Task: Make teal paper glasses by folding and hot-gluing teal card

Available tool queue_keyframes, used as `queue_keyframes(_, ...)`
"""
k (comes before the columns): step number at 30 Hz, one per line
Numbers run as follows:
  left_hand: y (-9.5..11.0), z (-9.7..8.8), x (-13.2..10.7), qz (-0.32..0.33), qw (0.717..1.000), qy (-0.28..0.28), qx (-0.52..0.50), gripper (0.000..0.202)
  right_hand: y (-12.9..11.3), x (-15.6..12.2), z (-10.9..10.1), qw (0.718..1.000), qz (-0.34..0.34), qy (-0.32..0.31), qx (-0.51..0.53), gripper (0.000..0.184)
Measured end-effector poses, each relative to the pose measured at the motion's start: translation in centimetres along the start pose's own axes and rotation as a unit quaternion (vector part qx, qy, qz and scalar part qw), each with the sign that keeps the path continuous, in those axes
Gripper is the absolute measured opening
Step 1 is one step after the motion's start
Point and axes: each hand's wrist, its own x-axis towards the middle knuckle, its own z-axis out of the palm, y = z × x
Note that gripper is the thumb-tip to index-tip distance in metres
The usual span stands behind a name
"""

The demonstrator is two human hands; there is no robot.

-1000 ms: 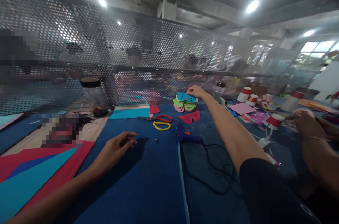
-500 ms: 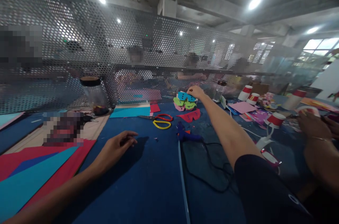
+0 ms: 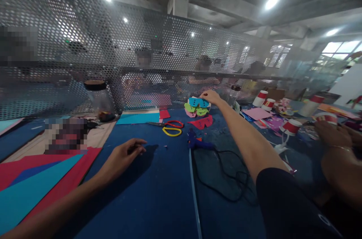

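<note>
Okay, clock setup: centred on the blue glue gun [image 3: 193,140], with 12 pointing away from the wearer across the dark blue surface [image 3: 158,193].
Blue mask: the dotted blue mask [image 3: 195,101] sits at 12 o'clock near the screen, overlapping the green mask [image 3: 201,112], with a bit of pink paper showing underneath.
Right hand: the right hand [image 3: 211,97] reaches up to about 12:30, fingertips drawn together at the blue mask's top edge. Honestly can't tell if they're pinching it or just touching.
Left hand: the left hand [image 3: 123,155] hangs out around 8:30, fingers loosely curled, nothing in it.
Handling: looks like thin card or foam sheet, so I'd guess super light, bendy and easy to crease. I'd hold it by a broad outer corner; the notched middle looks like the weak spot.
Red mask: the red mask [image 3: 200,122] lies flat at 12, between glue gun and stack, same goggle-ish outline with a V notch.
Scissors: the scissors [image 3: 164,126] are at 10, metal blades, smooth handle loops in red and yellow.
Glass jar: the glass jar [image 3: 98,99] is farther out at 10, clear and rounded, dark lid.
Screen: the perforated screen [image 3: 169,43] runs across 12, greyish, full of round holes.
</note>
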Motion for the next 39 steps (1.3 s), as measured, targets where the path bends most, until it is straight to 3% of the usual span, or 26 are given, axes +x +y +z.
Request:
queue_keyframes(5,0.3,-0.1,0.1,0.005,1.000,0.005,0.004,0.046,-2.2,-2.0,-2.7,0.996,-0.056,0.064,0.014,0.026)
queue_keyframes(9,0.6,-0.3,0.2,0.007,1.000,0.011,0.005,0.046,-5.3,-6.7,-4.1,0.986,-0.133,0.096,0.025,0.027)
queue_keyframes(12,0.7,-0.4,0.1,0.023,1.000,0.018,0.009,0.044,-6.7,-12.0,-3.5,0.977,-0.200,0.063,0.029,0.020)
queue_keyframes(15,0.7,-0.5,0.2,0.041,0.999,0.024,0.023,0.044,-6.5,-16.9,-2.0,0.969,-0.246,0.024,0.030,0.017)
queue_keyframes(19,0.9,-1.0,0.5,0.048,0.998,0.019,0.028,0.047,-5.0,-20.9,0.3,0.971,-0.235,0.005,0.035,0.019)
queue_keyframes(23,1.7,-2.3,0.6,0.049,0.997,0.027,0.051,0.051,-4.0,-22.5,2.7,0.976,-0.213,0.000,0.047,0.021)
queue_keyframes(27,2.4,-4.8,-0.6,0.049,0.990,0.063,0.117,0.050,-3.3,-23.2,5.0,0.978,-0.198,0.008,0.067,0.025)
queue_keyframes(33,2.0,-9.1,-5.4,0.010,0.964,0.106,0.242,0.051,-2.1,-23.8,7.1,0.977,-0.201,0.000,0.076,0.034)
queue_keyframes(39,0.5,-9.7,-9.4,-0.055,0.932,0.117,0.339,0.053,-2.0,-23.9,7.9,0.980,-0.193,0.017,0.040,0.036)
